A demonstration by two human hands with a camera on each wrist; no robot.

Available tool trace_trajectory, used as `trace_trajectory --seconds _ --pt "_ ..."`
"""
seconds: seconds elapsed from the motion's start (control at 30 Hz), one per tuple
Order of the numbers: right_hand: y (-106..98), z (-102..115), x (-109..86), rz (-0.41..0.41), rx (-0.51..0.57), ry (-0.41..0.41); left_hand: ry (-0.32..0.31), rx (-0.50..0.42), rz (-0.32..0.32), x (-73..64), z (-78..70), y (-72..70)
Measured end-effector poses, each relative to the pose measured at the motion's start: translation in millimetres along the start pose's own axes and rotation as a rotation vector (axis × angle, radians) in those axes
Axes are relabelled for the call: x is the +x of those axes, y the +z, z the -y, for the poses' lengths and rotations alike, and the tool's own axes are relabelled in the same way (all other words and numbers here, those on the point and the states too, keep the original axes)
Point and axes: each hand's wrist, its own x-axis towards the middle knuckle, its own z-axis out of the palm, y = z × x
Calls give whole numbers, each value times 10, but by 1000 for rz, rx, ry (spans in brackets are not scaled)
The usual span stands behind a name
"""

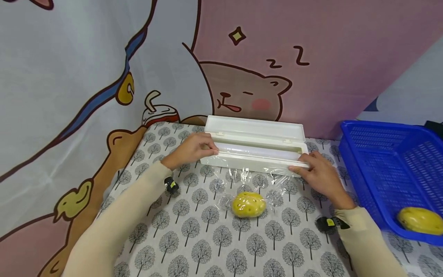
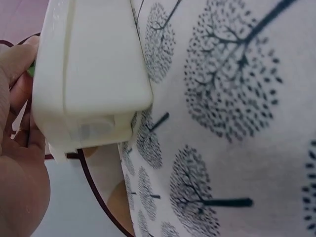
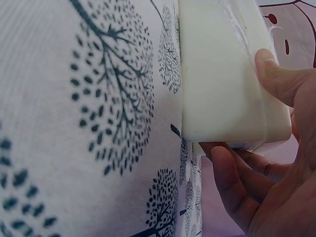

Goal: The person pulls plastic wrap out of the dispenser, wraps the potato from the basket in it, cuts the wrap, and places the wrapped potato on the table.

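Observation:
A white cling film dispenser [image 1: 242, 164] stands at the back of the table with its lid [image 1: 256, 127] raised and a film roll [image 1: 257, 151] inside. My left hand [image 1: 194, 148] is at its left front edge, thumb and fingertips pinched together; the left wrist view shows a small green piece [image 2: 31, 70] at those fingers. With my right hand [image 1: 320, 175] I grip the right end, thumb [image 3: 269, 69] on the front face and fingers around the end. Clear cling film [image 1: 244, 177] runs from the front edge toward me, over a yellow oval fruit [image 1: 248, 204] on the table.
To the right, a blue plastic basket [image 1: 372, 192] holds another yellow fruit [image 1: 420, 220] in its near corner. A tree-print cloth [image 1: 207, 238] covers the table. Behind the dispenser hangs a cartoon-print curtain [image 1: 311, 96], close to its lid.

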Motion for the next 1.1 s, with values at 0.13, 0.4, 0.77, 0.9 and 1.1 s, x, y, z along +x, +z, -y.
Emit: trace_trajectory --seconds 0.13,0.4,0.77,0.9,1.1 --pt "-6 -12 13 -4 1 -6 -19 -20 -29 -74 47 -43" --pt "-24 -17 23 -7 -1 -13 -6 -81 -81 -178 141 -67" --pt "-19 -35 -3 -9 15 -3 -131 -147 -153 -292 173 -51" --pt "-10 -29 -9 2 23 7 -208 -197 -180 -326 172 -20" --pt "0 -20 -21 21 31 25 -295 -234 -238 -384 143 34"
